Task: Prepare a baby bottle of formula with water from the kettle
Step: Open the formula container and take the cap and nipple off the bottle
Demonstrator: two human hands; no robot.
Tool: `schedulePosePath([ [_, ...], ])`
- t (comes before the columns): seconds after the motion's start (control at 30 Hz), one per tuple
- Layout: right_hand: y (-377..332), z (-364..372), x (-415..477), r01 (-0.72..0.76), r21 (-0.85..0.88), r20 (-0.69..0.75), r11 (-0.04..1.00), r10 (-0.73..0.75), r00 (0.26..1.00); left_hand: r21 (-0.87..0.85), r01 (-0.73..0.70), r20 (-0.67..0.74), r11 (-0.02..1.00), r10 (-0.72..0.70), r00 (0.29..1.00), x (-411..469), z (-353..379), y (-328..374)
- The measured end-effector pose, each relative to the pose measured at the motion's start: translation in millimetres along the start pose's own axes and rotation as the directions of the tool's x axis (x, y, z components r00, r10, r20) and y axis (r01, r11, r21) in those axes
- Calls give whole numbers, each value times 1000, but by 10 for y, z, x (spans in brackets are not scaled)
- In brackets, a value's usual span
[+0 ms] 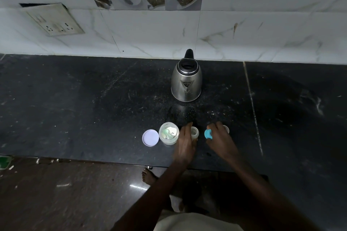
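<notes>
A pale round lid (150,137) lies flat on the dark bench (93,108), just beside the open formula jar (168,133). The jar stands just left of the left hand (185,142), whose fingers curl round the small upright baby bottle (194,133). Just right of those fingers, the right hand (221,139) pinches a blue ring (208,134). The steel kettle (186,80) stands well beyond both sets of fingertips.

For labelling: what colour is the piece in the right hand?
The piece is light blue; head view.
</notes>
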State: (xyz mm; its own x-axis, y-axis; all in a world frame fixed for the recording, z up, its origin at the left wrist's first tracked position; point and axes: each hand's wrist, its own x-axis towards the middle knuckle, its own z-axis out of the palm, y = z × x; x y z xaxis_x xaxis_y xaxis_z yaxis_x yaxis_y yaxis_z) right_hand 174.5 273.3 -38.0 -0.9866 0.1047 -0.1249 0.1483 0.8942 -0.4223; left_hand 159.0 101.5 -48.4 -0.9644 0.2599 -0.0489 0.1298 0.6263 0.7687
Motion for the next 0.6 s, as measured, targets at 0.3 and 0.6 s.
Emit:
schedulePosePath([
  [0.3, 61, 167, 52, 143, -412, 28, 900, -145, 989, 10, -1, 46, 1000, 1, 999, 96, 59, 33],
  [0.6, 100, -189, 77, -111, -407, 32, 907, 135, 990, -10, 20, 76, 1000, -20, 997, 140, 53, 38],
])
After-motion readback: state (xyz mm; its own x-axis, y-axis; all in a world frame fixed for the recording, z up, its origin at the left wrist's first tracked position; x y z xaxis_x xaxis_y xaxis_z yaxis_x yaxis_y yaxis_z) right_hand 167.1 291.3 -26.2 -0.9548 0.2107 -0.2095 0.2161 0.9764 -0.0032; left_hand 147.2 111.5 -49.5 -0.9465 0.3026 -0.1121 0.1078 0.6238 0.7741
